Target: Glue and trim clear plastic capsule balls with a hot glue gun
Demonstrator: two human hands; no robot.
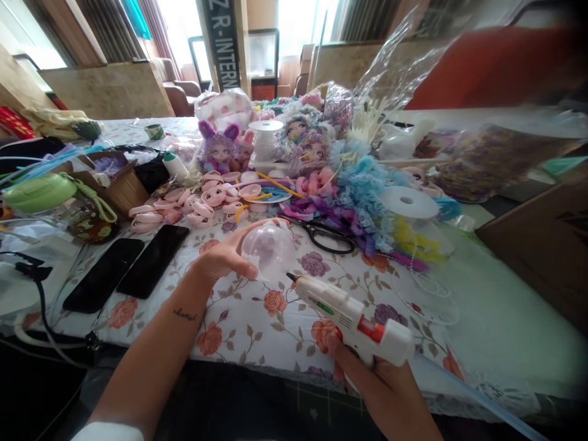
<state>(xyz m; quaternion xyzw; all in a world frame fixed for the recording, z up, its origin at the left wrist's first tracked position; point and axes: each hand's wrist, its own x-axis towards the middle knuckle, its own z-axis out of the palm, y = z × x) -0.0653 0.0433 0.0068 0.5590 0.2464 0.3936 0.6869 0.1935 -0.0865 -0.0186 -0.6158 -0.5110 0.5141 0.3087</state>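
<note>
My left hand [225,257] is wrapped round a clear plastic ball [269,250], holding it just above the floral tablecloth [257,318]. My right hand [367,367] grips a white hot glue gun [349,315] with an orange trigger. The gun's nozzle points up and left and almost touches the lower right side of the ball. Black scissors [328,236] lie on the cloth just behind the ball.
Pink doll parts [202,205], doll heads [218,150], coloured fluffy trim [362,196] and white spools [407,202] crowd the table's middle. Two black phones [126,266] lie at the left. A brown box [124,187], a green bottle [39,193] and cables sit further left.
</note>
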